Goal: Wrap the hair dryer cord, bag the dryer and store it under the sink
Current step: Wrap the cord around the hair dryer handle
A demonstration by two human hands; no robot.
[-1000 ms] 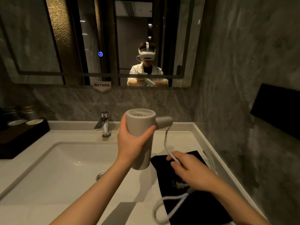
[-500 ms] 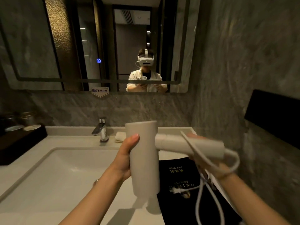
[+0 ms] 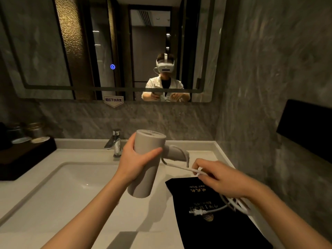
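Note:
A beige hair dryer (image 3: pixel 143 169) is held upright above the counter, its barrel gripped by my left hand (image 3: pixel 133 162). Its handle (image 3: pixel 177 153) points right, with one loop of white cord (image 3: pixel 179 167) around it. My right hand (image 3: pixel 218 178) pinches the cord just right of the handle. The rest of the cord trails down under my right wrist, and the plug (image 3: pixel 196 212) lies on a flat black storage bag (image 3: pixel 213 218) with gold lettering on the counter at the right.
A white sink basin (image 3: pixel 59 193) with a chrome faucet (image 3: pixel 115 142) fills the left. A dark tray (image 3: pixel 23 155) with jars stands at far left. Marble wall (image 3: pixel 269 87) and a black wall panel (image 3: pixel 309 128) close the right side. A mirror (image 3: pixel 111 47) hangs ahead.
The dryer's handle has swung back from pointing far right. My right hand has left the handle, come down in front and now pinches the cord, with a loop around the handle.

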